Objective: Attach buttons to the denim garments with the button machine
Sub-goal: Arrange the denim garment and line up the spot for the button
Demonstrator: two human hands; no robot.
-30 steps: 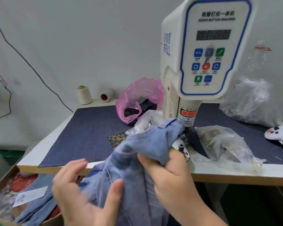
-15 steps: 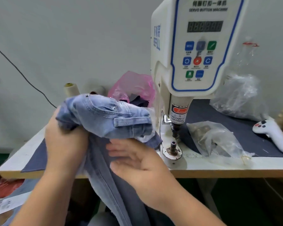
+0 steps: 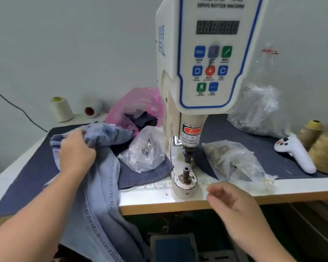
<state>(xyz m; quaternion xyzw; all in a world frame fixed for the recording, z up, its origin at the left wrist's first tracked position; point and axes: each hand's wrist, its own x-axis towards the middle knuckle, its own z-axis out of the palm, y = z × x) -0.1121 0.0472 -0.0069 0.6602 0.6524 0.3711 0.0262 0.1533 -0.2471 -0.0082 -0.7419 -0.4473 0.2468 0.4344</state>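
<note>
— Where do we find the denim garment (image 3: 100, 178)?

— We see it draped over the table's (image 3: 178, 202) front left edge, its upper part bunched on the dark denim mat (image 3: 36, 167), the rest hanging below the tabletop. Our left hand (image 3: 75, 150) is closed on that bunched top, fingers sunk in the folds.

— And the right hand (image 3: 229, 202)?

— We see it loose and open, holding nothing, in the air just in front of the table edge (it is blurred, so we cannot tell the fingers apart). It sits below and to the right of the button machine's (image 3: 206, 53) lower die (image 3: 186, 173), which stands bare.

— What lies around the machine?

— We note a clear bag of silver pieces (image 3: 146, 150) to its left, touching the garment, and a pink bag (image 3: 140, 104) behind. To its right we see another clear bag (image 3: 237, 161), then a white controller (image 3: 293, 150) beside yellow thread cones (image 3: 324, 152).
</note>
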